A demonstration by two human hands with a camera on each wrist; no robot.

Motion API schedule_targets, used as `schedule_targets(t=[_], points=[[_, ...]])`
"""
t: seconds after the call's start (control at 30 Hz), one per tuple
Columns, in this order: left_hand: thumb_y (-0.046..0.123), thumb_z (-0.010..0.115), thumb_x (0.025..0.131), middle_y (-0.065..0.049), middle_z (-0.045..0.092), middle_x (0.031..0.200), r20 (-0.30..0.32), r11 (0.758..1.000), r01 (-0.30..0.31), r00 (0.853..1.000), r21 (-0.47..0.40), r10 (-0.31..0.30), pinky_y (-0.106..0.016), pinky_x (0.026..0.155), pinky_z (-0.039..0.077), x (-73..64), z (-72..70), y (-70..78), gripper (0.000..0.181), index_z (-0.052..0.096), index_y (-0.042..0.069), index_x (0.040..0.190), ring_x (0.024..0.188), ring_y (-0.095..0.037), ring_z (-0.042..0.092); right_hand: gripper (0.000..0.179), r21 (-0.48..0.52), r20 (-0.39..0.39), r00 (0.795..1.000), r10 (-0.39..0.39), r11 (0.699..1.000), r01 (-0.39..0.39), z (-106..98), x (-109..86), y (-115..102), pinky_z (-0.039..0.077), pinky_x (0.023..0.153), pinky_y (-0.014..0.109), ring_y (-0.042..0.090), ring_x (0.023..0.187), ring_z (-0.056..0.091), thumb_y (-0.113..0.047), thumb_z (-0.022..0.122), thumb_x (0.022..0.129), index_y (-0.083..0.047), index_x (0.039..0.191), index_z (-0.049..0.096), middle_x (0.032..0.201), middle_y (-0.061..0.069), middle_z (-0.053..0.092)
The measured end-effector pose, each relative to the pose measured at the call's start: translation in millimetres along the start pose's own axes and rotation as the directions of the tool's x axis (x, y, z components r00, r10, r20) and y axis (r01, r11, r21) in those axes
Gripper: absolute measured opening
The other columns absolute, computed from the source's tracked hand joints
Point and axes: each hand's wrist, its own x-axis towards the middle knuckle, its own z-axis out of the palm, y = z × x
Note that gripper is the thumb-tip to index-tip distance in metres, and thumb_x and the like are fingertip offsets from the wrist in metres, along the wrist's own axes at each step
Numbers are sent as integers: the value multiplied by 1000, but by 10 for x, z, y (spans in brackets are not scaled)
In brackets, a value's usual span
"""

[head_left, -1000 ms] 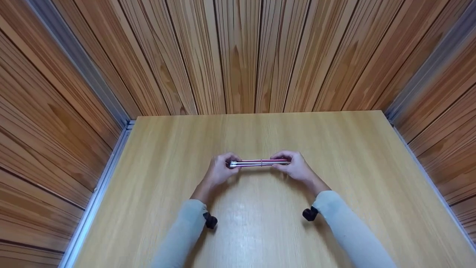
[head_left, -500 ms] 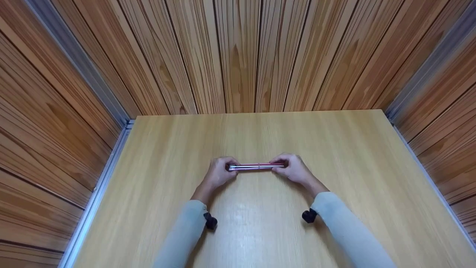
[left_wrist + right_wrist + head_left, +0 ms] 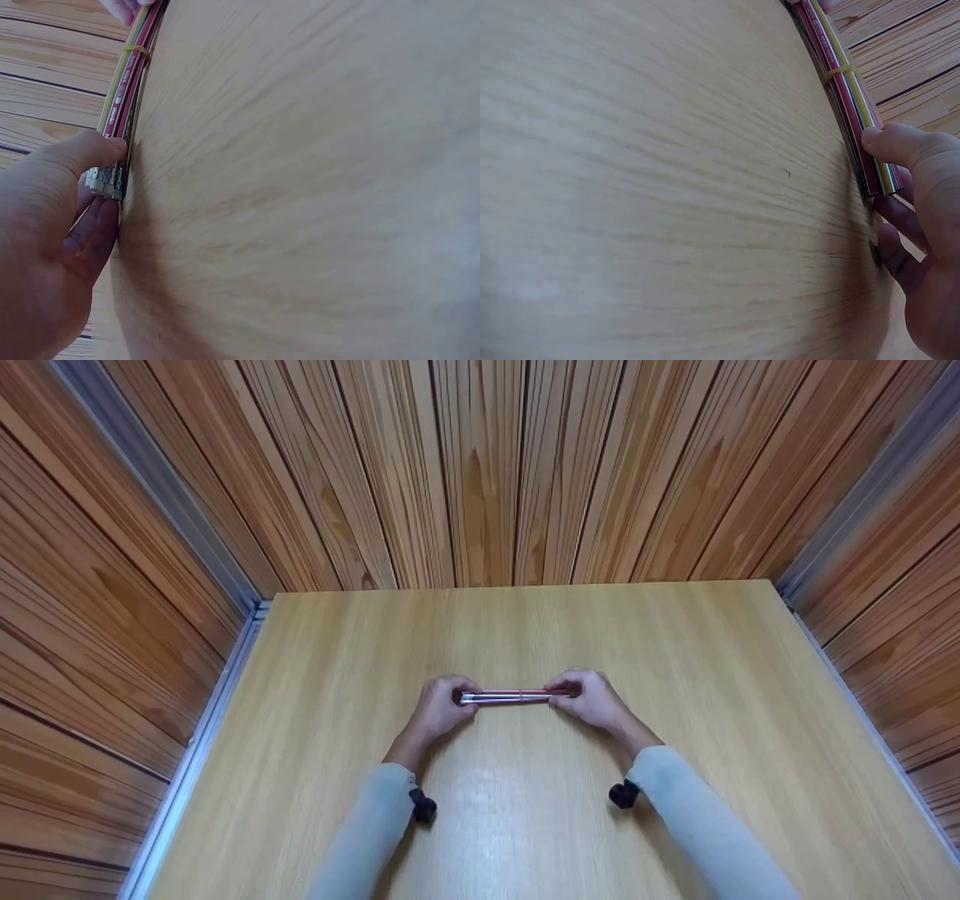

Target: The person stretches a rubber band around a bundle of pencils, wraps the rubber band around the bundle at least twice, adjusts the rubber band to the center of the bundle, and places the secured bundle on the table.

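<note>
A bundle of several pencils (image 3: 517,697) in red, yellow and dark colours lies crosswise between both hands, low over the tabletop. Around its middle runs a yellow rubber band (image 3: 137,49). My left hand (image 3: 437,706) grips the end with the metal ferrules and erasers (image 3: 105,182), thumb along the near side in the left wrist view. At the opposite, flat-cut end, my right hand (image 3: 595,701) holds the bundle between thumb and fingers. The right thumb (image 3: 881,142) presses on the pencils in the right wrist view, while the fingertips partly hide behind them.
A light wooden table (image 3: 480,795) spreads beneath both arms. Plank walls (image 3: 487,472) rise at the back and sides, with metal rails (image 3: 180,810) along the table's side edges. Small black devices (image 3: 424,806) sit at both sleeve cuffs.
Since a second ago, the hands have brought the pencil bundle slightly down and nearer to me, closer to the tabletop. Over the last half second it has barely moved.
</note>
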Motion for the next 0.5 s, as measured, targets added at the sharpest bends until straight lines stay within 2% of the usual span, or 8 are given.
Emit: schedule_targets(t=[0.27,0.37,0.5], points=[[8,86,97,-9,77,117,15,1000,-14,1000,-21,15,-37,93,55,2,-73,11,21,84,13,117,102,-21,64,22,14,23,1000,9,1000,-9,-54,12,-11,51,92,25,21,108,70,-6,83,101,-8,122,85,121,15,80],[12,85,100,-8,78,122,20,1000,5,1000,-30,-4,-42,100,55,-1,-142,60,21,84,14,121,108,-25,65,23,7,26,1000,-6,1000,6,-123,5,-30,52,99,29,29,116,72,-8,81,103,-6,126,83,125,16,80],[15,83,103,-9,77,135,19,1000,9,1000,-5,-9,-54,116,53,9,-301,170,24,82,13,127,128,-32,68,24,-10,17,1000,-9,1000,9,-302,11,-123,52,103,38,39,128,68,-13,77,107,-4,129,81,135,18,78]])
